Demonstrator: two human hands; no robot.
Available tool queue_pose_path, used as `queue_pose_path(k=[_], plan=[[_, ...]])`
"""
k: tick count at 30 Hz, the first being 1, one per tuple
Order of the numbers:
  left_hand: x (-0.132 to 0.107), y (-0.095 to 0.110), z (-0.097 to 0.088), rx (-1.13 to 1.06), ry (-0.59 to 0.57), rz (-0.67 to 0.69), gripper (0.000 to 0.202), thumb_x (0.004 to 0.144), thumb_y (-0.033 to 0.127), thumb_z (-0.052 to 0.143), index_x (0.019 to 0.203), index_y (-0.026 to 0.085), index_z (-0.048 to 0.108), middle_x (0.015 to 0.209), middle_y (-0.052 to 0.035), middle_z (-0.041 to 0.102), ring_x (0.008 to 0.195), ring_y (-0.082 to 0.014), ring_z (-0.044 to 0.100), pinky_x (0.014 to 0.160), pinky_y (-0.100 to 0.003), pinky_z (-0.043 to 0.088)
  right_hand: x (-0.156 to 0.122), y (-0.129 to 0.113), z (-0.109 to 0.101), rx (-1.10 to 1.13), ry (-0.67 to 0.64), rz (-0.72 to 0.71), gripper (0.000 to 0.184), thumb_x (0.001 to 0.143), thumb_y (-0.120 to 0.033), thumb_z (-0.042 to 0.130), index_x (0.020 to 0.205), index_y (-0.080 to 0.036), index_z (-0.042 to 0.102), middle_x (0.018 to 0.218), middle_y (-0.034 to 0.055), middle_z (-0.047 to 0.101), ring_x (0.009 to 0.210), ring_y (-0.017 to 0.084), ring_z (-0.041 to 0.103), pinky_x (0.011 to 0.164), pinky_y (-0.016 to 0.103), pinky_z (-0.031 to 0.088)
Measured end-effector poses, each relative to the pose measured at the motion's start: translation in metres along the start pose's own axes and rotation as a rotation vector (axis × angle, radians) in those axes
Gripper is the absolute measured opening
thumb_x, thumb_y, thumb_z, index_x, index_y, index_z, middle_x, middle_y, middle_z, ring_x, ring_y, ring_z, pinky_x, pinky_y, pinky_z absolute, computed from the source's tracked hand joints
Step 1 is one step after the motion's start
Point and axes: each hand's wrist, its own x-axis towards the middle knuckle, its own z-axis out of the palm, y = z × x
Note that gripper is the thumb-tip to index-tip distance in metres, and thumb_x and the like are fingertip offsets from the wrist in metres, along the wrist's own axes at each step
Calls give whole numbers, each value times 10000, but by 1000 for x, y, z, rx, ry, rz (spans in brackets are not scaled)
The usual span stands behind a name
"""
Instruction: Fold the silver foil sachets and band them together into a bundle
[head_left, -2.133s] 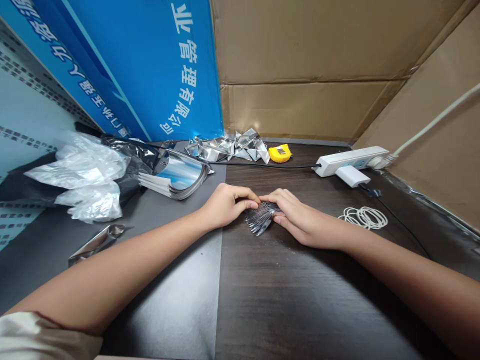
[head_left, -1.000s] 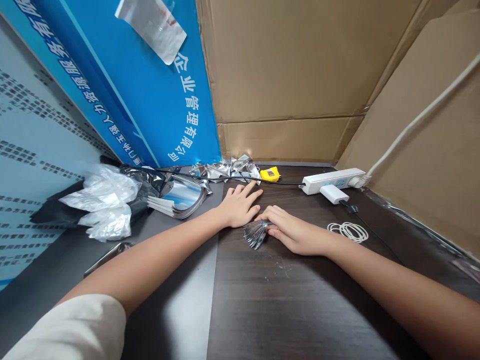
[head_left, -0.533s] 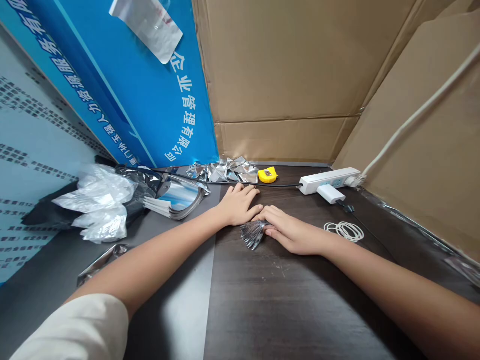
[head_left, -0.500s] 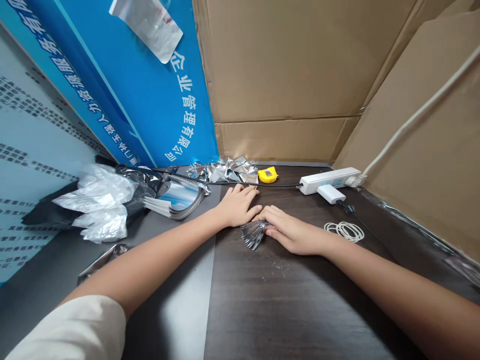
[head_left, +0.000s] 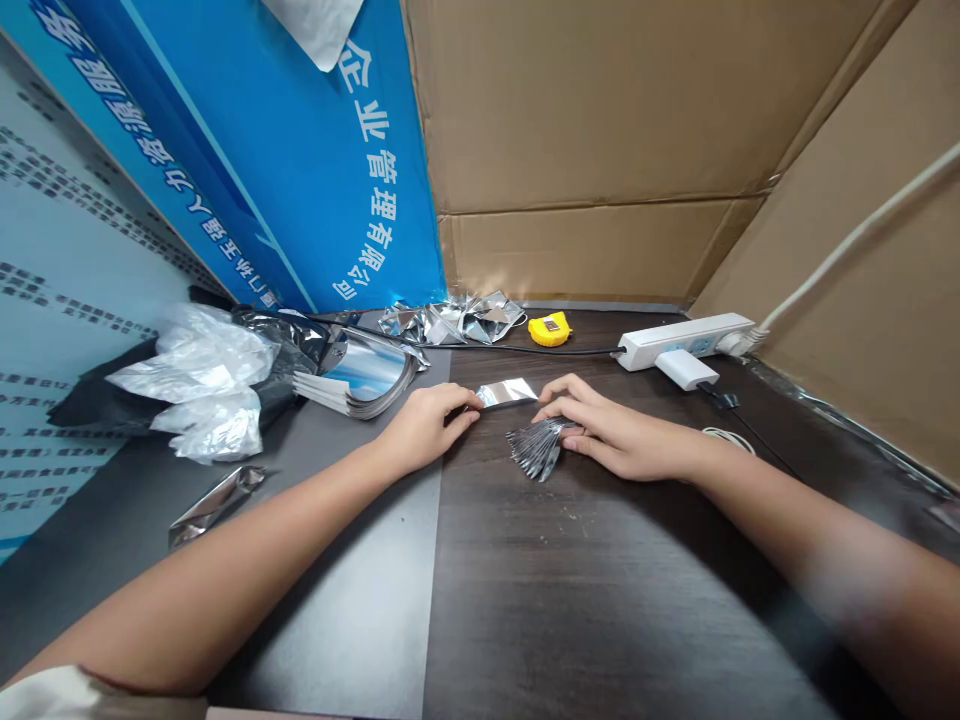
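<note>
A small flat piece of silver foil [head_left: 508, 392] lies just above the dark tabletop. Its left end is pinched between the thumb and fingers of my left hand [head_left: 429, 425]. My right hand [head_left: 611, 428] is closed on a fanned bundle of thin silver foil strips [head_left: 535, 448], which spreads out to the left below its fingers. The index finger of that hand reaches to the right end of the flat foil piece; whether it touches is hard to see.
Crumpled foil pieces [head_left: 457, 320] and a yellow tape measure [head_left: 550, 329] lie along the back. A power strip [head_left: 686, 340] with a white charger [head_left: 687, 369] stands right, beside a coiled white cord [head_left: 729, 438]. Leftward are curved stacked sheets [head_left: 360, 375], plastic bags [head_left: 202, 380] and a folded foil packet [head_left: 217, 503].
My hands have moved apart, the left one leftward and into a pinch. The flat foil piece now shows between them. The view has shifted slightly. The fanned bundle stays in my right hand.
</note>
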Motion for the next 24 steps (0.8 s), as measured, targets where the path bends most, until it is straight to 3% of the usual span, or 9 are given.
queue_pose_path(k=[7,13,24], plan=[[1,-8,2,-76,42,111,145,930,176,618,981,212,749,1024,-46,782,1035,-212,725,937,-349,568,-2,-1,-7,-37,-25,27,300,1021,-265,412,1287,-204,537,1580,169,358,1473,300,362,1175,540,350],[0,-8,1,-96,42,140,142,942,181,607,986,208,739,1007,-48,776,1030,-214,717,933,-360,566,0,-3,-8,-33,-51,37,384,1012,-273,419,1387,-215,484,1432,139,546,1342,273,498,1128,495,403],[2,-3,-1,-71,-3,48,102,960,206,594,930,189,690,959,-48,732,934,-196,663,853,-335,508,-3,1,-8,-31,-106,129,461,1003,-331,475,1462,-293,471,1247,100,579,1146,270,591,1050,480,451]])
